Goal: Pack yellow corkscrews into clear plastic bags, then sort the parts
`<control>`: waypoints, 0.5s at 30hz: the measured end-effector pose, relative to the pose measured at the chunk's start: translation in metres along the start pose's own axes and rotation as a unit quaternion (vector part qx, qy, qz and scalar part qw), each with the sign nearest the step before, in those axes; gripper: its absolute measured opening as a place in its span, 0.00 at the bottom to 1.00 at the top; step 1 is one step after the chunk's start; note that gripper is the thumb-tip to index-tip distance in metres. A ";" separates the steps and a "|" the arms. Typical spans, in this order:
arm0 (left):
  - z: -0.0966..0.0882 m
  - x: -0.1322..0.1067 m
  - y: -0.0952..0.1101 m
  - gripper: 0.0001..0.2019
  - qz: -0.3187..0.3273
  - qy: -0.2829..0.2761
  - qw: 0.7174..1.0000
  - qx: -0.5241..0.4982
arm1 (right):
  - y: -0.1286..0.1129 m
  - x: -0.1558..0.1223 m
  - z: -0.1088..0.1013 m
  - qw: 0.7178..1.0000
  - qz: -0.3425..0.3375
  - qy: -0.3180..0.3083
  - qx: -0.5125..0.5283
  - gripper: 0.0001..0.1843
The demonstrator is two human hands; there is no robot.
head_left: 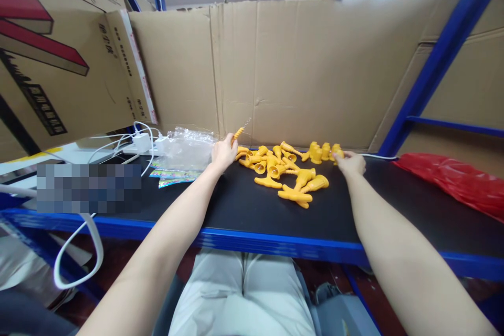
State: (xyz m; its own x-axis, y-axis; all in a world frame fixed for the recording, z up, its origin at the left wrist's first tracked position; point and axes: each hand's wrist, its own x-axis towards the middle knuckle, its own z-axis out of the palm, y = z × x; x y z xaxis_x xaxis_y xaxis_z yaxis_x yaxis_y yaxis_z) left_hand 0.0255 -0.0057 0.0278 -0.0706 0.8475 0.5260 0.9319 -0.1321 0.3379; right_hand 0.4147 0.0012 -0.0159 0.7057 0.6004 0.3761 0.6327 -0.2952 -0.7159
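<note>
Over tabletop (pixel 244 210), two hands (pixel 225 153), one metal spiral (pixel 247 123)

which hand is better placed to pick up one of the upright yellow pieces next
Probably the right hand: it is right at the group of upright yellow pieces. The left hand is across the yellow pile, holding a yellow piece with a metal spiral.

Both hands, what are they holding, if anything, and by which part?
The left hand holds a yellow corkscrew piece by its lower end, metal spiral upward. The right hand touches a yellow piece; grip unclear.
</note>
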 end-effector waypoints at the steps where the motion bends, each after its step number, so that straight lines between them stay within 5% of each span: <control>1: 0.001 0.001 -0.001 0.18 -0.004 -0.001 1.000 -0.003 | 0.001 0.001 0.003 1.000 0.004 -0.025 -0.003 0.22; 10: 0.004 0.008 -0.009 0.17 -0.013 0.010 0.999 -0.038 | -0.002 0.004 0.008 0.986 -0.013 -0.132 -0.101 0.19; 15: 0.003 0.012 -0.013 0.16 -0.019 0.024 0.998 -0.054 | -0.014 -0.003 -0.001 0.967 -0.026 -0.173 -0.187 0.25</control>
State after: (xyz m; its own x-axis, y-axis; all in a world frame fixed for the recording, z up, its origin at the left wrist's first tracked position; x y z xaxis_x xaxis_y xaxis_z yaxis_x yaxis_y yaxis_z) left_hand 0.0135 0.0076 0.0273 -0.1250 0.8277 0.5471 0.8844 -0.1569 0.4395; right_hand 0.4036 0.0025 -0.0061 0.5615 0.8153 0.1415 0.7815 -0.4662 -0.4147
